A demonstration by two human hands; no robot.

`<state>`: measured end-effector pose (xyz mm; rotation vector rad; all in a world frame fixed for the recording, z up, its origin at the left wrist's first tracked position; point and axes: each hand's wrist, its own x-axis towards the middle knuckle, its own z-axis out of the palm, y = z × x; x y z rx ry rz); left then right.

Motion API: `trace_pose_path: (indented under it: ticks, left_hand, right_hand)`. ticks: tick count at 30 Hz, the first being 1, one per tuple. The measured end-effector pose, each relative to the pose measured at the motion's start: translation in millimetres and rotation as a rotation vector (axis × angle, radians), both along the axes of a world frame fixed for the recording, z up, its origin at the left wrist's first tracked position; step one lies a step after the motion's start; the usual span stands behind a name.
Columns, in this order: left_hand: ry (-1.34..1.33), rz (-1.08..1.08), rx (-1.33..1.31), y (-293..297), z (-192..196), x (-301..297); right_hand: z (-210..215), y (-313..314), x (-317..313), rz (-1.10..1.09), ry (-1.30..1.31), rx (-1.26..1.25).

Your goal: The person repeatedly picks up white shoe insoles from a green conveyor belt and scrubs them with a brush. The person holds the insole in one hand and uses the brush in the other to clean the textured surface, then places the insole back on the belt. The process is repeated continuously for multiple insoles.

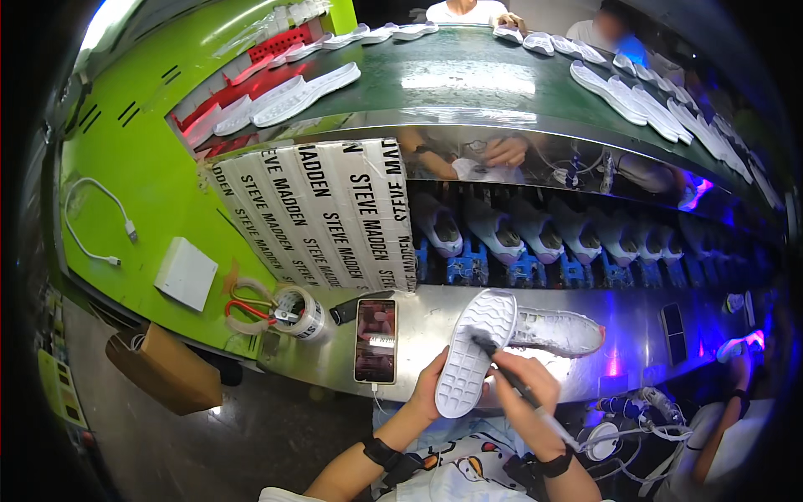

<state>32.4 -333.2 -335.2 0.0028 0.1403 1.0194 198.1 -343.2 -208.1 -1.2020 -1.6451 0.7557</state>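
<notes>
- Sole (456, 386), white, tilted, held up in front of the person over the near edge of a steel bench (422, 326); its patterned face, with wavy ridges above and a grid of squares below, is turned to the camera.
- Left hand (430, 386), clamped on the lower left edge of the sole; a black band circles the wrist.
- Right hand (538, 381), fingers closed around a brush (484, 341) whose dark head meets the middle of the patterned face; its long handle slants down to the right. This wrist wears a black band too.
- White shoe (556, 331) lying on the bench just behind the sole and to its right, partly covered by it.
- Phone (375, 341), upright to the view, on the bench left of the sole, a white cable at its lower end.
- Further left, a tape roll (313, 322) with red-handled scissors (242, 306) beside it.
- Behind these, a large box (318, 217) covered in white tape with black lettering.
- Beyond the bench, a row of pale shoes (504, 237) on blue supports.
- Above that row, a green conveyor (468, 63) carrying white soles along both sides; two people sit or stand at its far side.
</notes>
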Motion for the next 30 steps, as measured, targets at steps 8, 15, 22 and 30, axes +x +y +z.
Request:
trace_pose_path:
  ticks: [8,15,22,30]
  left_hand:
    - [0.126,0.046,-0.053,29,13,5]
    - [0.28,-0.445,0.016,63,35,2]
    - [0.518,-0.952,0.107,69,4,14]
    - [0.04,-0.2,-0.135,38,9,27]
  right_hand:
    - [-2,2,7,0.385,0.062,-0.181]
    - [11,19,29,0.664,-0.061,-0.153]
    - [8,24,48,0.794,-0.358,0.128]
    - [12,24,65,0.303,0.174,-0.275]
